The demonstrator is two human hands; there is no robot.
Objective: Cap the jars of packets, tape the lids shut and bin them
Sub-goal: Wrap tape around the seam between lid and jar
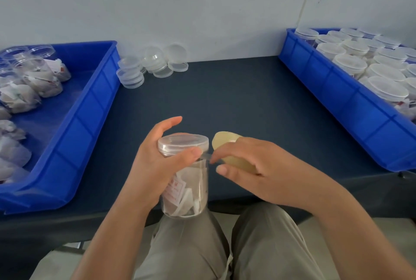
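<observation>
My left hand [157,162] grips a clear plastic jar [193,189] full of white packets, held over my lap at the table's near edge. A clear lid [183,143] sits on the jar. My left thumb presses a strip of clear tape [208,157] against the lid's side. My right hand [254,160] holds a yellowish roll of tape [225,141] just right of the jar, with the strip stretched between roll and lid.
A blue bin [90,108] on the left holds several uncapped jars of packets. A blue bin [337,95] on the right holds several capped jars. Loose clear lids [153,65] lie stacked at the back of the dark table [225,99], against the wall.
</observation>
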